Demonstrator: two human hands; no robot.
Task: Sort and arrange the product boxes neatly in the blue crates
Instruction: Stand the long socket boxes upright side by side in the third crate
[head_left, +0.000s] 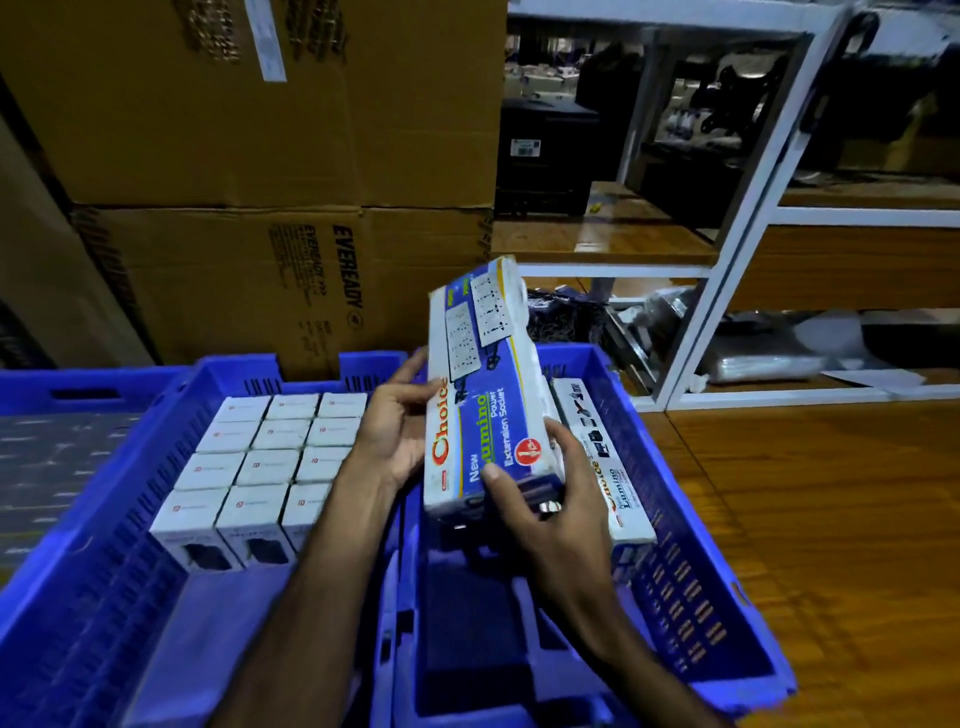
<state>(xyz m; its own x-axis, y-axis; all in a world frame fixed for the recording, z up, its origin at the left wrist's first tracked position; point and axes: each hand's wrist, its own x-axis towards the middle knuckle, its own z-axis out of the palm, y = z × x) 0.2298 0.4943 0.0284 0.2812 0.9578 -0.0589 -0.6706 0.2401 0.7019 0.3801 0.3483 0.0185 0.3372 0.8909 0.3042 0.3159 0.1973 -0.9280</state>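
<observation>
Over the blue plastic crate (691, 613), both hands grip the long blue-and-white cardboard socket box (485, 395); the left hand (392, 434) and right hand (540, 512) should lower it flat, flush beside its twin box (608, 462).

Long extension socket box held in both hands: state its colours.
Blue and white, red lettering; head view.

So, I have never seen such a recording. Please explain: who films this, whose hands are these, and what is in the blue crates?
There is no machine here. A person wears a camera on the head, so the one picture looks down at their own hands. The left hand and right hand together hold a long blue-and-white socket box, tilted, above the right crate. A similar box already lies along that crate's right wall. The left crate holds small white boxes in neat rows. Brown cartons stand behind.
</observation>
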